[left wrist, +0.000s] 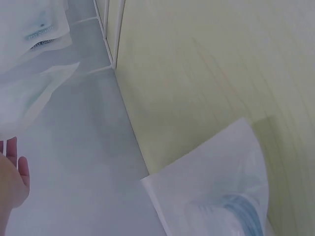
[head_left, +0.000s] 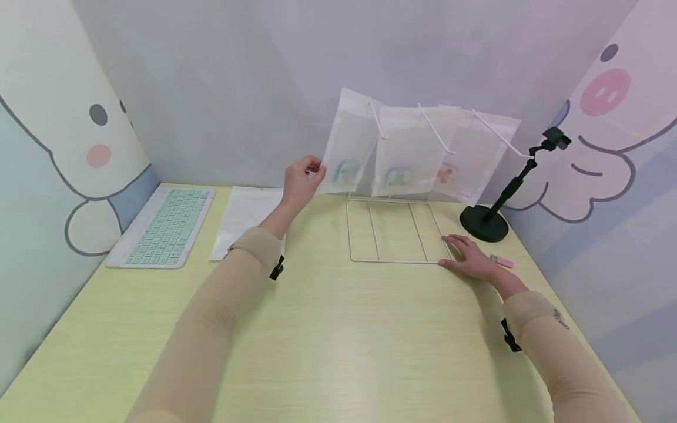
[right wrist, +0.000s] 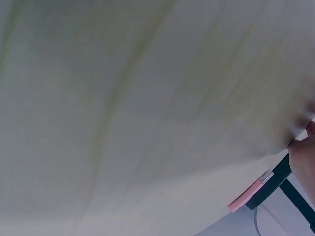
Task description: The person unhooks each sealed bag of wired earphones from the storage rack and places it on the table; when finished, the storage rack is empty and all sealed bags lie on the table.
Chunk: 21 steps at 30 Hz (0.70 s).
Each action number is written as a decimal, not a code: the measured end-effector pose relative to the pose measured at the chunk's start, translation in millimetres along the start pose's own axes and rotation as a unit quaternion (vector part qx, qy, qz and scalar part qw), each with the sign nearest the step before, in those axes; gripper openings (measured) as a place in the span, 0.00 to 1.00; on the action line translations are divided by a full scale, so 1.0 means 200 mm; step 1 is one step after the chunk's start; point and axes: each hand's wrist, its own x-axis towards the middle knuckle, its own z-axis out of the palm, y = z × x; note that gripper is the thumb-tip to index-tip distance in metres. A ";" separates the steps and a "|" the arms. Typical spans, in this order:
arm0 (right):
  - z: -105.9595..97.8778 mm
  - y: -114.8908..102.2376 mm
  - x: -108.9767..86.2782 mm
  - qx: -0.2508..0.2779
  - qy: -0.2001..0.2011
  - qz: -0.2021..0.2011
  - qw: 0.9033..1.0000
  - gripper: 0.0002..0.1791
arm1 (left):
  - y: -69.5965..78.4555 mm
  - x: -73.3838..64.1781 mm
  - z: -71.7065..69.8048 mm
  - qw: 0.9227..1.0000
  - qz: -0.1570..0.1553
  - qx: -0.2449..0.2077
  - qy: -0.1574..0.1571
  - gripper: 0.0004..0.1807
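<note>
A white wire display rack [head_left: 388, 261] stands at the back of the table, with several translucent white packets hanging from its prongs. My left hand [head_left: 302, 182] pinches the lower left edge of the leftmost packet [head_left: 346, 141], which hangs tilted and has something bluish-green inside. In the left wrist view only part of that hand [left wrist: 12, 177] shows, fingers beside a packet's edge. The middle packet [head_left: 407, 138] also holds something bluish-green; the right packet [head_left: 483, 147] has an orange-brown item. My right hand [head_left: 471, 258] rests on the rack base's front right corner, fingers and thumb apart.
A white keyboard [head_left: 166, 226] with mint keys lies at the far left. Beside my left forearm lies another white packet [head_left: 245, 217]. A black stand [head_left: 483, 223] is behind my right hand, near a small pink stick [head_left: 502, 261] with a silver end. Walls enclose the table.
</note>
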 end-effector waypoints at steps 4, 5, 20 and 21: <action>-0.01 -0.01 0.00 0.003 -0.004 0.002 1.000 0.42 | 0.03 -0.01 -0.04 1.000 0.009 -0.011 0.008 0.08; -0.01 -0.01 0.00 0.002 -0.005 0.003 1.000 0.42 | 0.05 -0.01 -0.06 1.000 0.012 -0.014 0.010 0.08; 0.00 0.01 0.00 0.002 -0.007 0.005 1.000 0.42 | 0.13 -0.03 -0.26 0.994 0.100 0.006 0.037 0.07; 0.00 0.01 0.00 0.002 -0.007 0.004 1.000 0.42 | 0.14 -0.03 -0.27 0.993 0.110 0.006 0.040 0.08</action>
